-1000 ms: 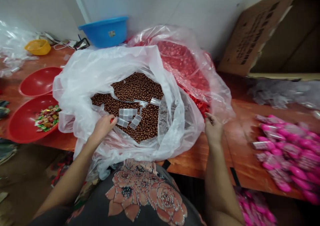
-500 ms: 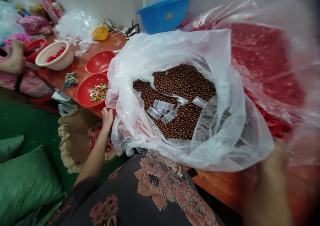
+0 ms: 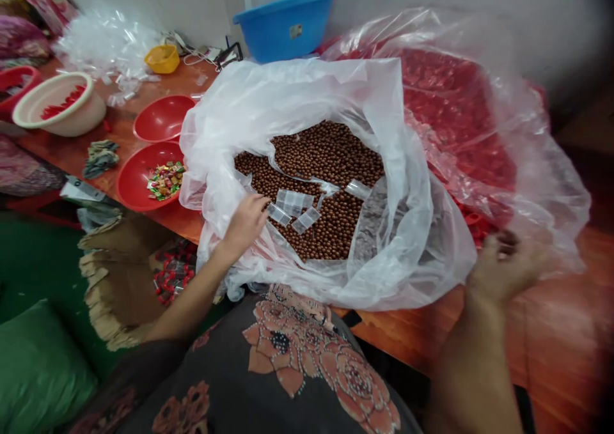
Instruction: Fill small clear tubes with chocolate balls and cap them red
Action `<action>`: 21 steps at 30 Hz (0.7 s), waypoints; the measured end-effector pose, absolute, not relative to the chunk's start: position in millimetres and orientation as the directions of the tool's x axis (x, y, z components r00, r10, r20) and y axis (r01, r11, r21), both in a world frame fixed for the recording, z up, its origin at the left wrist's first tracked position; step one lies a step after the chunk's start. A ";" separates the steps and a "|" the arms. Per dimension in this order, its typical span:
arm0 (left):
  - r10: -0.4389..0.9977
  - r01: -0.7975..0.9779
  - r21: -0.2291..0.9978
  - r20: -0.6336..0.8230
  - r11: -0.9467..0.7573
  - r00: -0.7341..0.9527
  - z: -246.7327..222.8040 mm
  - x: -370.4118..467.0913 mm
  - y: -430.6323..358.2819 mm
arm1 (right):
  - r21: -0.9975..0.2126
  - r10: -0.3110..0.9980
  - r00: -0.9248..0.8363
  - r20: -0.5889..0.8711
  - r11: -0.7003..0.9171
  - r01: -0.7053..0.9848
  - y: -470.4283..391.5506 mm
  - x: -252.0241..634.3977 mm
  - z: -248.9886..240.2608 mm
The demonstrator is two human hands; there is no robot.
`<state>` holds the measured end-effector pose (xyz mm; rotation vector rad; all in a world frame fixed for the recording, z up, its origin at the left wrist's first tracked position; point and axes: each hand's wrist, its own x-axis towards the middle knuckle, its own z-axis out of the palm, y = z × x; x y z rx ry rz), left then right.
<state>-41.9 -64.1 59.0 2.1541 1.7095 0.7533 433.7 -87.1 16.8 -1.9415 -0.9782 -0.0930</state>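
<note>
A large translucent white plastic bag (image 3: 297,95) lies wide open in front of me, filled with small shiny brown balls (image 3: 330,149). Several clear little plastic boxes (image 3: 293,201) rest on the balls. My left hand (image 3: 247,226) is over the bag's left rim, fingers reaching toward these boxes, with nothing visible in it. Beyond the bag's right side, my right hand (image 3: 503,264) is curled beside small red plastic pieces (image 3: 474,223). Its fingertips look dark and blurred, and whatever they hold cannot be made out.
A clear bag of red pieces (image 3: 451,121) lies at right. Leftward are a red bowl of wrapped sweets (image 3: 127,178), another red bowl (image 3: 160,119), a cream basin (image 3: 67,117) and a cloth (image 3: 100,156). A blue tub (image 3: 288,28) stands behind; a cardboard box (image 3: 110,280) sits below.
My left hand has moved from the bag's outer left side up over its rim to the boxes. My right hand has left the bag's right edge and shifted up beside the red pieces.
</note>
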 end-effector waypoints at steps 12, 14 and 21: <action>0.886 0.574 0.760 0.004 -0.304 0.463 52.3 -13.3 -64.3 | -0.635 0.877 -0.381 0.293 0.476 0.608 -110.4 210.4 43.6; 0.894 0.476 0.836 0.036 -0.272 0.446 57.3 -6.0 -79.4 | -0.664 0.882 -0.434 0.185 0.438 0.607 -107.1 197.7 30.3; 0.999 0.253 0.967 -0.021 0.012 0.033 54.1 -0.6 -86.3 | -0.730 0.976 -0.208 0.061 0.186 0.657 -82.7 242.0 35.8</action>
